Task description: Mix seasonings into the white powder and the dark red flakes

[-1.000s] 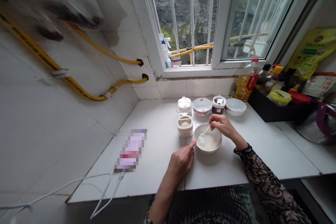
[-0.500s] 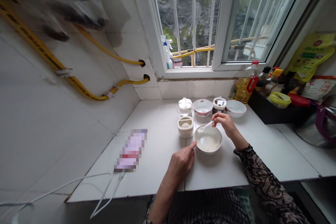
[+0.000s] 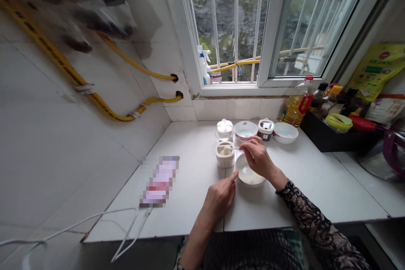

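Note:
My right hand (image 3: pixel 257 158) is shut on a small white spoon (image 3: pixel 230 147), whose bowl end reaches over a squat cream-coloured jar (image 3: pixel 225 156) with pale powder or paste inside. Below it stands a white bowl (image 3: pixel 249 180) holding a white substance, partly hidden by my right hand. My left hand (image 3: pixel 218 200) rests on the white tile counter (image 3: pixel 190 215), holding nothing, with its index finger extended and touching the bowl's left rim.
Behind the bowl stand a lidded glass jar (image 3: pixel 224 130), a patterned bowl (image 3: pixel 245 130), a dark-filled jar (image 3: pixel 265 129) and a white bowl (image 3: pixel 285 133). A pixelated flat object (image 3: pixel 160 181) with a white cable (image 3: pixel 120 223) lies left. An oil bottle (image 3: pixel 295 107) and black tray (image 3: pixel 329 139) stand right.
My right hand has moved left and carried the spoon from above the white bowl to over the cream-coloured jar. My left hand stays at the bowl's rim. The view has tilted slightly.

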Motion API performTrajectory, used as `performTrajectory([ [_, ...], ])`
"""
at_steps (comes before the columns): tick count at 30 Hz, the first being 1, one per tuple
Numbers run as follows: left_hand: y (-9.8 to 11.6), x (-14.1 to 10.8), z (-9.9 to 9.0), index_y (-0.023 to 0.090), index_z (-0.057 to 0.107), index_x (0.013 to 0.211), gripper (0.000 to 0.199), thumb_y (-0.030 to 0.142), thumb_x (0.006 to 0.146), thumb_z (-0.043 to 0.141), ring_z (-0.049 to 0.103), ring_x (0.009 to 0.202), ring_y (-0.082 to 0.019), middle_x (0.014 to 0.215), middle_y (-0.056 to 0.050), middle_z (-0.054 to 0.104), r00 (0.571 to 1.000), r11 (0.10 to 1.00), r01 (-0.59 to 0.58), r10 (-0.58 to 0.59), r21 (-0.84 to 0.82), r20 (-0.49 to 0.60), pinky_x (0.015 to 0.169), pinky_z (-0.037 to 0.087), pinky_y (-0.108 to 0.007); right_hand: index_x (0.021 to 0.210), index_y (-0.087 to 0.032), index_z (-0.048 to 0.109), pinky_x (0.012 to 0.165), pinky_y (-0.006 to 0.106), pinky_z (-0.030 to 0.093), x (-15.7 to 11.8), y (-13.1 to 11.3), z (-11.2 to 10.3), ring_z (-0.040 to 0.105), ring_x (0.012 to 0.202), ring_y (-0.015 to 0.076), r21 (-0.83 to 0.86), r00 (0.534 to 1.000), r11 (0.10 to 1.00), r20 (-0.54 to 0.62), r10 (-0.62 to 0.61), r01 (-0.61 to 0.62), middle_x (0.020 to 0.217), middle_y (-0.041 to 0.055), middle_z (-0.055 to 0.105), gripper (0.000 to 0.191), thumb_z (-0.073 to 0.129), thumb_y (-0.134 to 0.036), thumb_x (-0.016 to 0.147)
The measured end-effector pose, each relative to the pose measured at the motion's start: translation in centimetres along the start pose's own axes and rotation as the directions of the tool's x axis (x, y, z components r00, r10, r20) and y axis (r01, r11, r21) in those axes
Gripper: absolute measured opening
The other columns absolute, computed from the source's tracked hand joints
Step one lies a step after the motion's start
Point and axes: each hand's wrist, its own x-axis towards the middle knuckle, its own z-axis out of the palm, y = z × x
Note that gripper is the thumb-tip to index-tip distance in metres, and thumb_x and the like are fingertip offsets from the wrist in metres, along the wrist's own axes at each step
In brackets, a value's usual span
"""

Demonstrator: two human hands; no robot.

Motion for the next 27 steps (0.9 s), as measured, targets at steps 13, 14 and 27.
performTrajectory([
  [13, 0.2, 0.1, -0.1, 0.016, 0.047, 0.138, 0.041, 0.014, 0.098, 0.039, 0.072, 0.08, -0.018, 0.096, -0.008, 0.074, 1.0, 1.0, -0.009, 0.009, 0.0, -0.019, 0.068, 0.059, -0.026, 0.076, -0.023, 0.061, 0.081, 0.037, 0.047, -1.1, 2.8, -2.3, 0.063, 0.077, 0.0233, 0.033, 0.944, 0.951, -0.112, 0.311, -0.309, 0.063, 0.0009, 0.069, 0.014, 0.052, -0.013, 0.079],
  [14, 0.2, 0.1, -0.1, 0.016, 0.047, 0.138, 0.041, 0.014, 0.098, 0.039, 0.072, 0.08, -0.018, 0.096, -0.008, 0.074, 1.0, 1.0, -0.006, 0.006, -0.003, -0.016, 0.068, 0.059, -0.026, 0.074, -0.023, 0.061, 0.082, 0.037, 0.046, -1.3, 3.2, -2.4, 0.062, 0.073, 0.0225, 0.013, 0.944, 0.947, -0.067, 0.322, -0.322, 0.06, 0.0003, 0.068, 0.014, 0.052, -0.013, 0.077],
  [27, 0.1, 0.1, -0.1, 0.016, 0.047, 0.137, 0.04, 0.013, 0.098, 0.039, 0.072, 0.08, -0.017, 0.099, -0.009, 0.074, 1.0, 1.0, -0.006, 0.006, 0.001, -0.011, 0.069, 0.058, -0.026, 0.067, -0.021, 0.059, 0.076, 0.032, 0.048, -1.6, 2.4, -1.2, 0.062, 0.062, 0.0165, 0.162, 0.877, 0.883, 0.287, 0.385, -0.441, 0.056, -0.0021, 0.066, 0.016, 0.048, -0.011, 0.07],
])
